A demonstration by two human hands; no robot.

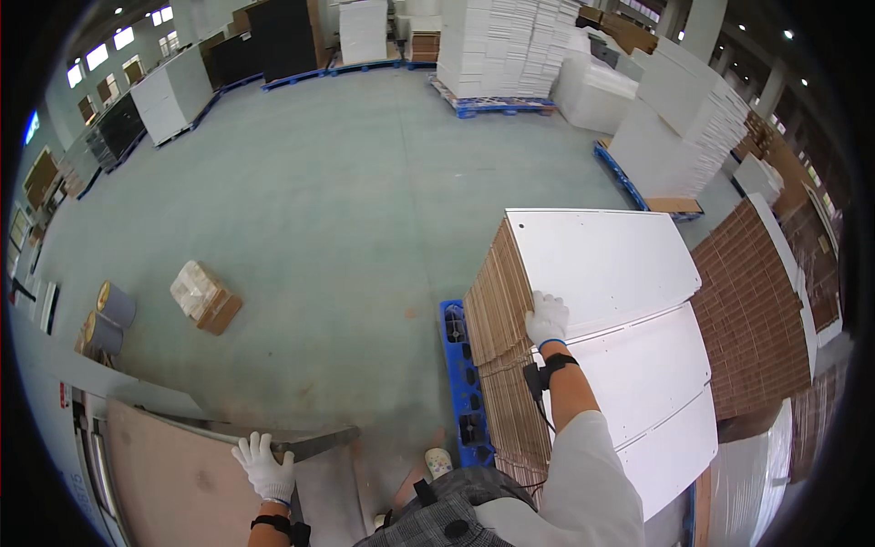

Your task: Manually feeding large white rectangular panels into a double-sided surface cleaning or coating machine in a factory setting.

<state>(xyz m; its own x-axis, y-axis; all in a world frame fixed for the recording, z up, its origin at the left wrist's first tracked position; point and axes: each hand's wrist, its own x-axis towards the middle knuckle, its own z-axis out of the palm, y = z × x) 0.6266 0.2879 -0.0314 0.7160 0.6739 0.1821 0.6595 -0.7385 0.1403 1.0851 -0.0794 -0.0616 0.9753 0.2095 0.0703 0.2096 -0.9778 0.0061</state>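
My right hand [548,317], in a white knit glove, lies on the left edge of a tall stack of white-faced boards [606,264], close to where it meets the middle stack [638,360]. Its fingers rest on the white top, and no board looks lifted. Brown layered edges show down the stack's left side. My left hand [264,467], gloved too, is spread over the edge of a flat brownish-pink surface [173,465], beside a dark bar [319,444]. Nothing shows in its fingers. Both wrists wear black straps.
A blue pallet [467,401] sticks out under the stacks. Brown layered stacks [752,301] stand close on the right. On the floor to the left are a small carton pile [206,296] and grey drums [115,305]. Farther off, white stacks [506,50] stand on blue pallets.
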